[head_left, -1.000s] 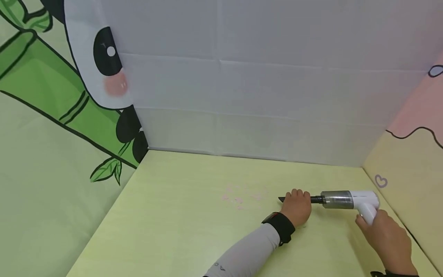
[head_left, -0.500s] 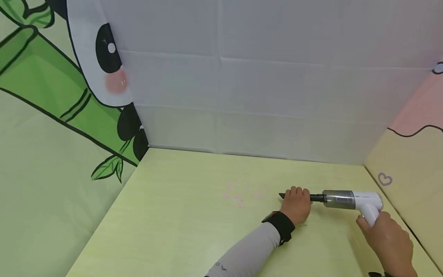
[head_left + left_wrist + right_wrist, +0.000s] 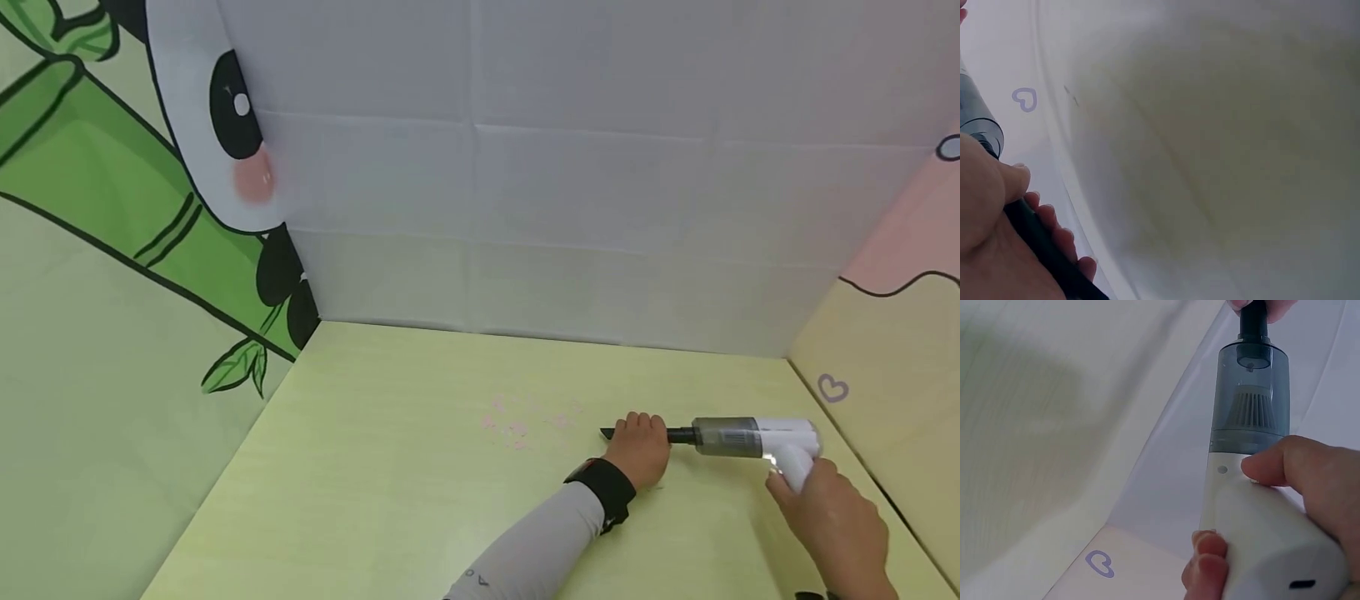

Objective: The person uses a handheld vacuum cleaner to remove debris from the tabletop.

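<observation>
1. Far L, head view: panda-and-bamboo panel is standing upright along the L edge of the yellow-green table. White creased backdrop is closing off the rear.
2. Mid-table: faint pink scraps are lying scattered on the surface, just L of the nozzle tip, apart from it.
3. L hand, grey sleeve w/ black wrist strap, is curling round the black nozzle. L wrist view is showing the fingers wrapped over the black tube, thumb on the near side. Nozzle tip is sticking out past the knuckles, pointing L, low over the table.
4. Handheld vacuum is lying roughly horizontal betw. the two hands, R part of the table. Smoky clear dust cup is sitting toward the nozzle end, white body behind it; R wrist view is showing the pleated filter inside the cup.
5. R hand is gripping the white handle from below. R wrist view: thumb is pressing on the body near the small button, other fingers wrapping underneath.
6. Hands are well apart, each clamped on its own end of the vac.
7. Far R: pink-and-yellow panel w/ small purple heart is standing beside the vac.
</observation>
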